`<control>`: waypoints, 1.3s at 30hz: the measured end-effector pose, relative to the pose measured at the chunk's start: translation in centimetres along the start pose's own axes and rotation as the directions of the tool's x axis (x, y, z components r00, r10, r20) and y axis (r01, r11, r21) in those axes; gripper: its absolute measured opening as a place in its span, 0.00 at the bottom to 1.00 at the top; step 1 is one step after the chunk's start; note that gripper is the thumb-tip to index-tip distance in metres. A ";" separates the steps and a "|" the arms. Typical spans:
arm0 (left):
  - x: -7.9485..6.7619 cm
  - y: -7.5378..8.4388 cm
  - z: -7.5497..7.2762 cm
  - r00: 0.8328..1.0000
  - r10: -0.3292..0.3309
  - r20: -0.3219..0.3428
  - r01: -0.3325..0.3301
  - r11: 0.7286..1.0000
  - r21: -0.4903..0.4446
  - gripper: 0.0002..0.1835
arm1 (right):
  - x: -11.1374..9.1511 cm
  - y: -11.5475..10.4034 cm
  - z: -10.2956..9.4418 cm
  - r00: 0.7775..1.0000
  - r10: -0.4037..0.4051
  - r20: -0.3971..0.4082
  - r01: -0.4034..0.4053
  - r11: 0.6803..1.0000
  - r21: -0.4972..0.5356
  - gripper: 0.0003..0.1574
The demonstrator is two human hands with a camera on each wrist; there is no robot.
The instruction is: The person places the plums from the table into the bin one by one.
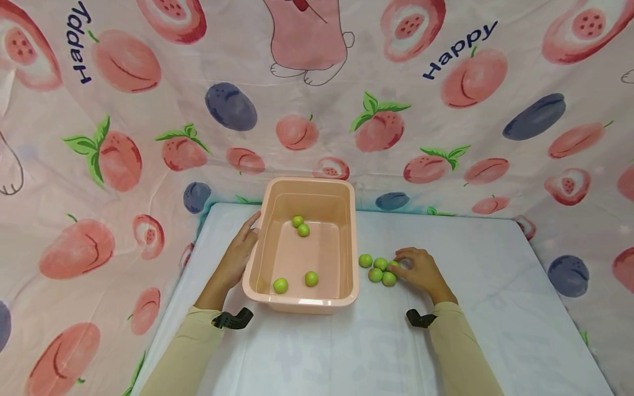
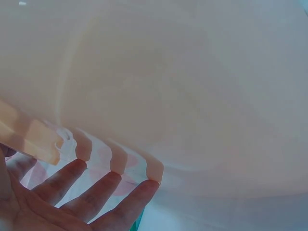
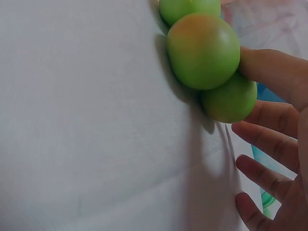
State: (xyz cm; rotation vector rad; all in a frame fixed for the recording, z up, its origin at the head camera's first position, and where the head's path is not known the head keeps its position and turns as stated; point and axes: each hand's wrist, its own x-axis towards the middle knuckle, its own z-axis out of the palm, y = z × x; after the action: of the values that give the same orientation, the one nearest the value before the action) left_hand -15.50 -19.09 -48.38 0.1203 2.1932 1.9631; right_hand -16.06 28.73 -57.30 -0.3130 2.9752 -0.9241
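Note:
A peach-coloured plastic tub [image 1: 297, 253] stands on the table with several small round green fruits [image 1: 311, 279] inside. My left hand [image 1: 239, 256] is at its left wall; in the left wrist view the straight, spread fingers [image 2: 98, 195] touch the tub's side with their tips. Right of the tub, several more green fruits [image 1: 375, 274] lie close together. At their right edge my right hand [image 1: 421, 269] pinches one green fruit [image 3: 231, 98] between thumb and index finger, while the other fingers are spread. Another fruit with a reddish blush [image 3: 203, 50] partly covers it in the right wrist view.
A white cloth covers the table [image 1: 346, 352]. Behind and at both sides hangs a pink curtain [image 1: 317, 99] printed with fruit. A black wrist strap piece [image 1: 233, 319] shows at the left cuff, another [image 1: 420, 319] at the right.

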 end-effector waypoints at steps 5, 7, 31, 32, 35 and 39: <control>0.0 0.0 0.0 1.000 -0.006 -0.004 0.006 1.000 0.000 0.30 | 0.0 0.0 -0.1 1.000 0.005 0.000 -0.005 1.000 0.002 0.23; 0.0 0.0 0.1 1.000 -0.008 -0.005 0.008 1.000 -0.001 0.30 | 0.0 0.1 -0.1 1.000 0.009 0.000 -0.009 1.000 0.001 0.23; 0.0 0.2 0.2 1.000 -0.011 -0.007 0.011 1.000 -0.010 0.30 | -0.2 -0.2 -1.0 1.000 0.024 -0.012 -0.023 0.999 0.048 0.24; 0.0 0.2 0.2 1.000 -0.010 -0.005 0.010 1.000 -0.017 0.30 | -0.2 -0.3 -1.0 1.000 0.022 -0.012 -0.022 0.998 0.052 0.23; -0.1 0.4 0.3 1.000 -0.009 -0.002 0.009 1.000 -0.028 0.31 | 0.0 -0.6 -1.3 1.000 0.013 -0.019 -0.012 0.998 0.063 0.23; -0.2 0.7 0.3 1.000 -0.010 -0.007 0.010 1.000 -0.023 0.31 | 0.4 -1.1 -1.7 1.000 0.011 -0.024 -0.010 0.997 0.070 0.22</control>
State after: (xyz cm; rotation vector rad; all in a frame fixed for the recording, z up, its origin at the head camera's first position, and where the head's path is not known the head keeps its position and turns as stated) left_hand -15.25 -18.77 -47.72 0.0992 2.1710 1.9854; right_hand -16.31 28.68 -55.28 -0.2868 2.9544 -1.0355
